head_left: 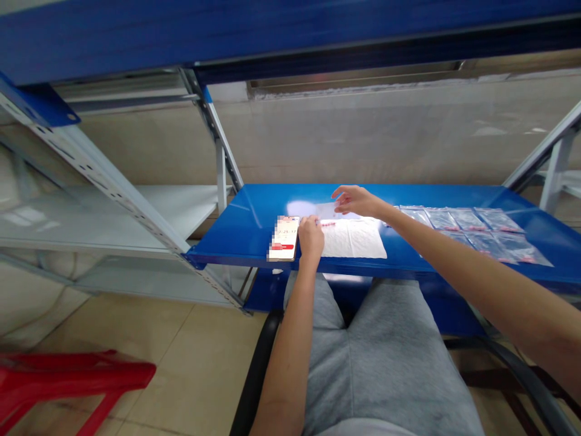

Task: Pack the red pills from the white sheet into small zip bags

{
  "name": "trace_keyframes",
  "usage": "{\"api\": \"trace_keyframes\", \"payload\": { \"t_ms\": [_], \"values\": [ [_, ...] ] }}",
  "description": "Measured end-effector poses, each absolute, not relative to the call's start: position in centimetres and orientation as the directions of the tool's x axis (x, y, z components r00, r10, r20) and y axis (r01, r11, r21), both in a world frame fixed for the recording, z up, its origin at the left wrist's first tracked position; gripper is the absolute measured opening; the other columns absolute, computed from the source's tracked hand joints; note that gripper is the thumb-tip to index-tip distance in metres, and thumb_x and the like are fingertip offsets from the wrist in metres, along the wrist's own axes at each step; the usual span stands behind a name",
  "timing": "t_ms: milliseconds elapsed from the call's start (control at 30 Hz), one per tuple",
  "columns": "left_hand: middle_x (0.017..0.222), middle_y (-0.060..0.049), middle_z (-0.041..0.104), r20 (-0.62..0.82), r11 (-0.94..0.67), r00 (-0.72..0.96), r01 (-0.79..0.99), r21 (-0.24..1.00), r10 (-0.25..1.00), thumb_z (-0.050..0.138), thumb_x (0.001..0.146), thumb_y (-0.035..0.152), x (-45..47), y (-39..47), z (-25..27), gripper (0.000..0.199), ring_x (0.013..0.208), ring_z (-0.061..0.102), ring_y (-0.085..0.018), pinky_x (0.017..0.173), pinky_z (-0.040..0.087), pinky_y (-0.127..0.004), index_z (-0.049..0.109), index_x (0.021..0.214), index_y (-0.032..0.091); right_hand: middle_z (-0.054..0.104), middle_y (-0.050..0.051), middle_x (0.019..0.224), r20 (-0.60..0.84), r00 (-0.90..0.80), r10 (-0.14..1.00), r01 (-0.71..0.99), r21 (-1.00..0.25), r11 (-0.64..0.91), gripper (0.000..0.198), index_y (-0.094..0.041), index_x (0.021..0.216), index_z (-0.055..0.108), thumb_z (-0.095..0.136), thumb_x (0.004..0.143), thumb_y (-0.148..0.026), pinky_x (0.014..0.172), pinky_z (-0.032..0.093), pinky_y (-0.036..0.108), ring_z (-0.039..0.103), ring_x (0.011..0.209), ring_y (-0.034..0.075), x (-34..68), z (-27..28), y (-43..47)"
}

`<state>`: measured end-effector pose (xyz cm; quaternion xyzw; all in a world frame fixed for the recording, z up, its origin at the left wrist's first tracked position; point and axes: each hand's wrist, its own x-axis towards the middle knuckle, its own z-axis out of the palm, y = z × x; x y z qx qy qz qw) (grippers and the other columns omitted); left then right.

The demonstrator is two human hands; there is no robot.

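Note:
My left hand rests at the left edge of a white cloth, right beside a phone with a lit screen. Its fingers are bent and closed; what they hold, if anything, is too small to make out. Just right of those fingertips, a short row of small red pieces lies on the cloth. My right hand hovers over the cloth's far side, fingers curved and apart, with nothing visible in them. Below its fingertips is a pale translucent sheet or bag, partly hidden.
Several clear plastic bags with small reddish contents lie in rows on the blue table, under and beyond my right forearm. Grey metal shelving stands left, a red stool on the floor. A blue beam crosses overhead.

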<state>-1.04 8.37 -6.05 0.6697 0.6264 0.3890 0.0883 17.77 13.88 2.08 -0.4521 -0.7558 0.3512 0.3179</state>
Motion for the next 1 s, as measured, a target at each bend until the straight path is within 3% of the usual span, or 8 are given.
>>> {"api": "trace_keyframes", "payload": {
  "t_ms": [200,533,633,833,1000],
  "values": [
    [0.106,-0.012,0.070,0.418,-0.204,-0.092,0.766,0.610,0.904,0.058,0.094,0.010,-1.1,8.4,-6.2,0.019,0.102,0.064,-0.024,0.092,0.047,-0.034,0.070,0.106,0.017,0.071,0.003,0.068,0.207,-0.391,0.897,0.605,-0.676,0.420,0.004,-0.015,0.076,0.072,0.075,0.077,-0.017,0.054,0.047,0.023,0.065,0.060,0.015,17.5,0.4,13.4],
    [0.105,-0.012,0.069,0.415,-0.203,-0.090,0.766,0.610,0.905,0.058,0.093,0.009,-1.1,8.5,-6.2,0.019,0.101,0.063,-0.024,0.092,0.046,-0.034,0.070,0.105,0.017,0.075,0.005,0.076,0.340,-0.377,0.861,0.657,-0.557,0.508,0.010,-0.016,0.075,0.072,0.063,0.078,-0.012,0.065,0.045,0.025,0.067,0.071,0.017,16.9,-0.7,12.9],
    [0.104,-0.012,0.069,0.417,-0.205,-0.081,0.776,0.596,0.905,0.057,0.094,0.009,-1.1,8.5,-6.2,0.019,0.102,0.063,-0.024,0.093,0.046,-0.034,0.070,0.105,0.016,0.076,0.005,0.078,0.369,-0.344,0.863,0.668,-0.551,0.501,0.013,-0.016,0.086,0.074,0.064,0.077,-0.013,0.067,0.045,0.026,0.068,0.074,0.018,16.8,-0.9,12.8],
    [0.104,-0.012,0.070,0.420,-0.202,-0.086,0.777,0.596,0.904,0.057,0.094,0.009,-1.1,8.6,-6.3,0.018,0.102,0.063,-0.024,0.093,0.046,-0.035,0.070,0.103,0.017,0.076,0.006,0.082,0.334,-0.334,0.882,0.692,-0.548,0.470,0.020,-0.016,0.101,0.074,0.070,0.081,-0.020,0.066,0.045,0.025,0.069,0.075,0.019,16.8,-0.9,12.5],
    [0.104,-0.014,0.071,0.416,-0.199,-0.089,0.776,0.598,0.905,0.058,0.094,0.010,-1.1,8.7,-6.2,0.016,0.103,0.063,-0.025,0.093,0.047,-0.035,0.070,0.103,0.015,0.079,0.006,0.084,0.260,-0.331,0.907,0.691,-0.588,0.421,0.014,-0.017,0.093,0.070,0.071,0.079,-0.015,0.065,0.045,0.024,0.070,0.075,0.018,17.0,-1.5,12.3]
  ]
}}
